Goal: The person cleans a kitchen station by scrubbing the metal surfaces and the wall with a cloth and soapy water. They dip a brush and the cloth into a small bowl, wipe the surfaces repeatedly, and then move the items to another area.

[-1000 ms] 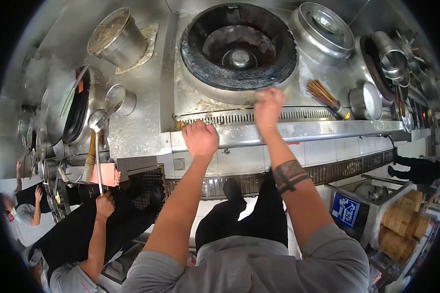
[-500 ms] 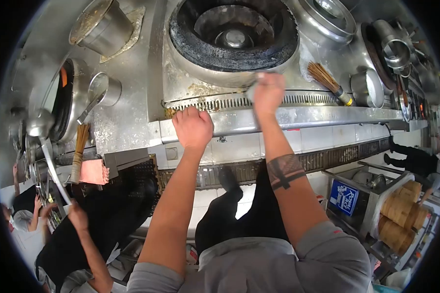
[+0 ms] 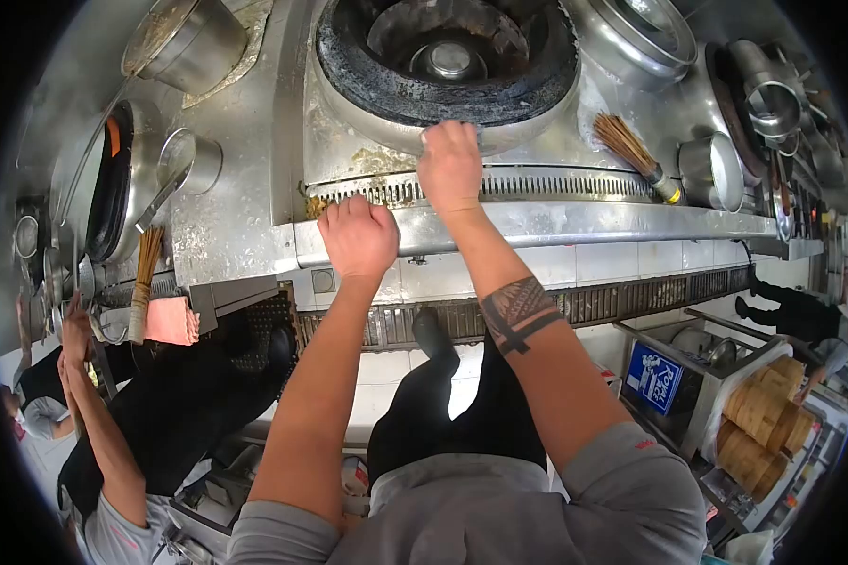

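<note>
My left hand (image 3: 358, 235) rests on the metal front rail (image 3: 575, 218) of the stove, its fingers curled over the edge. My right hand (image 3: 450, 168) is closed and pressed to the steel stove top, just below the black burner ring (image 3: 443, 105). A small greyish bit shows beside its fingertips; what it holds is hidden under the fingers. Between the hands runs a slotted drain strip (image 3: 537, 189), with yellowish scraps (image 3: 317, 203) at its left end. The round burner (image 3: 450, 60) sits uncovered inside the ring.
A bamboo brush (image 3: 633, 153) and metal pot (image 3: 710, 171) lie right of the burner. Leftward stand a large pot (image 3: 184, 47), a handled steel cup (image 3: 193, 162), another bamboo brush (image 3: 146, 287) and a pink cloth (image 3: 171, 321). A co-worker's arm (image 3: 104, 424) is at left; bamboo steamers (image 3: 761, 414) stand right.
My right hand has moved left along the stove top, below the ring. My left hand stays on the rail. The co-worker's long-handled ladle has dropped from its raised position, and their hand has shifted left.
</note>
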`<state>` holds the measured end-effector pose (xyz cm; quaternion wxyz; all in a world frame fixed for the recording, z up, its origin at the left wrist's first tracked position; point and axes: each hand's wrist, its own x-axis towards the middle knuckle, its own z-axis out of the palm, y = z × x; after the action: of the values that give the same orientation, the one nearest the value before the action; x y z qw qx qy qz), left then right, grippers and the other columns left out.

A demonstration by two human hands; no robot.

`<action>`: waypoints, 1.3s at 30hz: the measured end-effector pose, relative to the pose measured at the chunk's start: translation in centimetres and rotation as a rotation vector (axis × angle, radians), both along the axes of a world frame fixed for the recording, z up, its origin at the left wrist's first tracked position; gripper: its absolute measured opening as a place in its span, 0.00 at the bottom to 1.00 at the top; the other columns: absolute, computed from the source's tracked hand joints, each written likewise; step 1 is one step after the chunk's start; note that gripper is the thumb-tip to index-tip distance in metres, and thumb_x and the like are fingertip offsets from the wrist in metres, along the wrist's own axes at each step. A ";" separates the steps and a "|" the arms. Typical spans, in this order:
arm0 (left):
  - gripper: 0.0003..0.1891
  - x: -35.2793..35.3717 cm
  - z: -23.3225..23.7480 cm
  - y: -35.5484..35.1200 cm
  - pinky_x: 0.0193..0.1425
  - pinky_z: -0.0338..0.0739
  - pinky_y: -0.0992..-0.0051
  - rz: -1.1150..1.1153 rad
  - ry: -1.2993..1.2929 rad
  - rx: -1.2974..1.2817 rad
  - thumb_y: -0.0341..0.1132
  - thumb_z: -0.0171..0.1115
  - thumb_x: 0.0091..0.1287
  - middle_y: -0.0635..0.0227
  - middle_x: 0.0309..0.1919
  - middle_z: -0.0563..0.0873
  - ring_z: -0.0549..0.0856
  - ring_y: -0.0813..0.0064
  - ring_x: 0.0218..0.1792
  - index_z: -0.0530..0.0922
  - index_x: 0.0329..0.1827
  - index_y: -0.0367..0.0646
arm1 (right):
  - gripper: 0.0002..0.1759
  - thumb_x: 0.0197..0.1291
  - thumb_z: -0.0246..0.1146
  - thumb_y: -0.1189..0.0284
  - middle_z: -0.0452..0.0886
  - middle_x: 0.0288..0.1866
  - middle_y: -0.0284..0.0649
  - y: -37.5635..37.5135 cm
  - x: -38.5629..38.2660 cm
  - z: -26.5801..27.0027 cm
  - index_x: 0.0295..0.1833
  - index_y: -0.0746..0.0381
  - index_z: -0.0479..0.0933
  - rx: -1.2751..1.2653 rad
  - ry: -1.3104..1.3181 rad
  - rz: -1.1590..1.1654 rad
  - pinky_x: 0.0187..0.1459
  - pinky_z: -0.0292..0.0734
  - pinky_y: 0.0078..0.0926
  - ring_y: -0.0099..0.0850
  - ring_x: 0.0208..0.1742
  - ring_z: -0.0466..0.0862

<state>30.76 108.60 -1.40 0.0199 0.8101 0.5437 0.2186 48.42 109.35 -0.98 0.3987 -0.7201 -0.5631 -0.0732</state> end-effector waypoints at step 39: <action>0.11 0.9 0.3 -0.3 0.62 0.72 0.48 -0.006 0.026 -0.035 0.37 0.57 0.69 0.51 0.35 0.85 0.80 0.44 0.44 0.78 0.31 0.40 | 0.52 0.50 0.83 0.52 0.64 0.76 0.62 -10.8 20.8 3.7 0.78 0.57 0.69 -0.685 0.214 -0.341 0.73 0.68 0.59 0.65 0.76 0.65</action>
<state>31.62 108.28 -1.15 0.0276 0.8139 0.5453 0.1987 69.22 98.55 2.70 0.1739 -0.8981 -0.3826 0.1294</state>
